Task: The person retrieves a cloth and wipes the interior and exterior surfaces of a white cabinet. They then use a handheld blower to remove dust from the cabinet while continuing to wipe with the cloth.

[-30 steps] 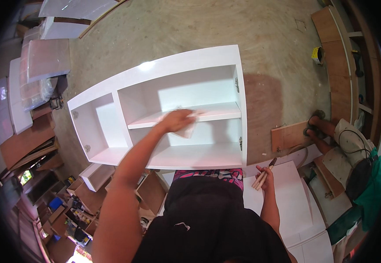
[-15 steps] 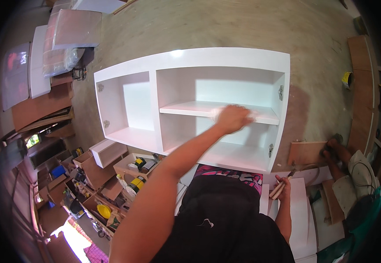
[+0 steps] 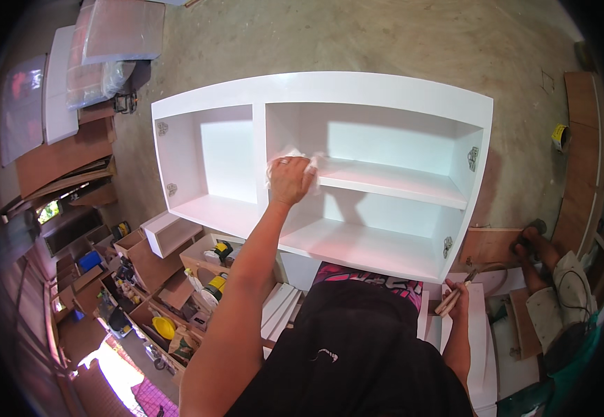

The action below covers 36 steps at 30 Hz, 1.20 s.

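Head view, cloth (image 3: pixel 291 152) in left hand (image 3: pixel 291 182), white cabinet (image 3: pixel 378 85), wooden boxes (image 3: pixel 153 268) beside

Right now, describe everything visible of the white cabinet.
The white cabinet looks made of smooth, glossy board. Its doorless front faces the camera: a narrow opening at left and a wider one at right, split by a shelf. Metal hinges show on both end walls. Its support is hidden. The left hand holds a cloth at the shelf's left end.
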Motion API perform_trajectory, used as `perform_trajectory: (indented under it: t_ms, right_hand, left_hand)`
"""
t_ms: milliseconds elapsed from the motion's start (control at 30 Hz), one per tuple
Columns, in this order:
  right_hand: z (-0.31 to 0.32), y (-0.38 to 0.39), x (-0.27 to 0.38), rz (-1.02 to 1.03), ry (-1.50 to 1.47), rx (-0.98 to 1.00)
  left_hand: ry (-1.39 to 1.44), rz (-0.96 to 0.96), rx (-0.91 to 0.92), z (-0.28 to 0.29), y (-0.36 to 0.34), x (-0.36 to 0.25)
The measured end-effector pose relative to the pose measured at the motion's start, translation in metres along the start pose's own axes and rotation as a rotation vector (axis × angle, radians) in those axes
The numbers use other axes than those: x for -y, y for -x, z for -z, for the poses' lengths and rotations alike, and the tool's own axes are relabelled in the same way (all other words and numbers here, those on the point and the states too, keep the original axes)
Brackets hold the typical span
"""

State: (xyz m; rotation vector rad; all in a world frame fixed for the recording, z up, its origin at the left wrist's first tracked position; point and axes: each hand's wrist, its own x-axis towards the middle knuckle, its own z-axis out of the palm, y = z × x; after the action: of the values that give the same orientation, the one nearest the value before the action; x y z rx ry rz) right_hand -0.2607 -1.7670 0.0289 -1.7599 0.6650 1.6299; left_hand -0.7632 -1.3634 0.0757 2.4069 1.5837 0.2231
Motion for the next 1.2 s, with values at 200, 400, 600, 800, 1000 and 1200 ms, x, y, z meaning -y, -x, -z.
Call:
perform_trajectory:
  t_ms: [200, 400, 600, 800, 1000, 1200]
  right_hand:
    - [-0.006, 0.018, 0.002, -0.002, 0.014, -0.063]
    - [-0.017, 0.024, 0.017, 0.026, 0.076, 0.009]
    - [-0.008, 0.012, 0.026, 0.036, 0.070, 0.003]
    - [-0.023, 0.021, 0.035, 0.067, 0.089, 0.021]
    - [-0.006, 0.015, 0.021, 0.038, 0.077, 0.012]
    - [-0.008, 0.019, 0.022, 0.001, 0.082, -0.026]
  left_hand:
    - [-0.020, 0.280, -0.259, -0.055, -0.004, -0.082]
    - [0.157, 0.099, -0.131, -0.036, 0.009, -0.052]
    - [0.055, 0.400, -0.367, -0.052, -0.004, -0.067]
    - [0.342, 0.039, -0.020, -0.057, -0.028, -0.191]
    - [0.016, 0.201, -0.187, -0.021, 0.018, -0.011]
    - [0.176, 0.311, -0.293, -0.091, -0.003, -0.164]
